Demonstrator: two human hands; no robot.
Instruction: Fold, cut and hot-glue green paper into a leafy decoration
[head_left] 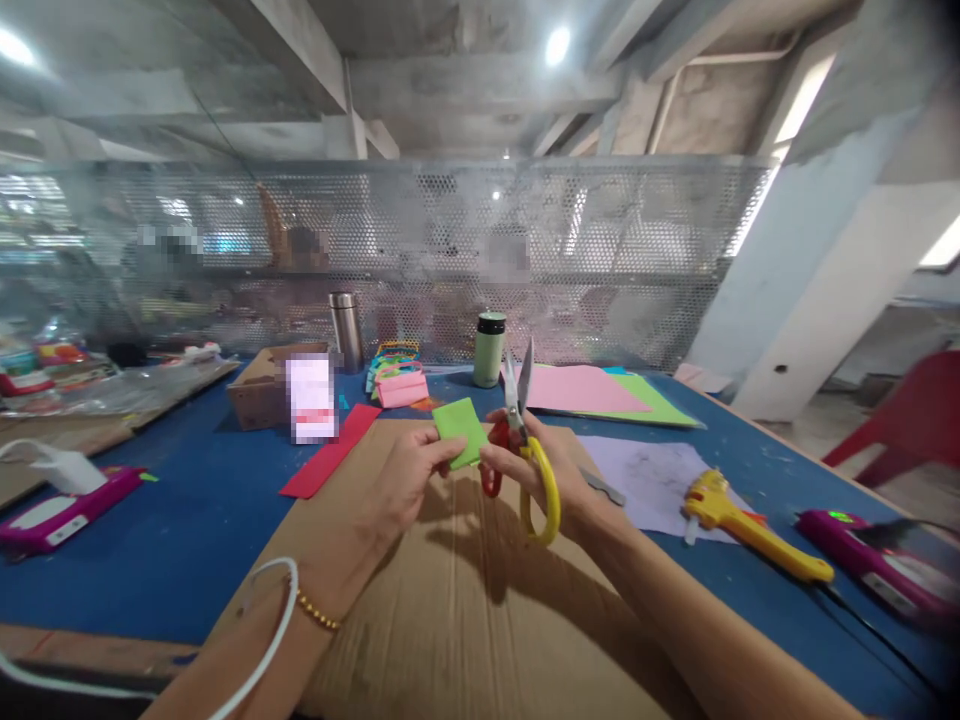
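My left hand (405, 480) pinches a small bright green piece (459, 428), which looks like folded felt or foam sheet, by its left and lower edges. At the piece's right edge, the fingertips of my right hand (574, 490) touch it. That same hand also holds scissors (514, 400) with one yellow and one red handle loop. Their blades point upward and are slightly apart, away from the green piece. Both hands are above a brown cardboard sheet (420, 620). A red strip (334, 450) lies left of them, and a lilac sheet (637, 480) lies to the right.
A yellow glue gun (765, 535) rests partly on the lilac sheet. Behind are a green bottle (490, 350), a steel flask (346, 335), small pink bags (401, 387), pink sheets (589, 388) and a cardboard box (255, 395). A white cable (289, 600) crosses by my left forearm.
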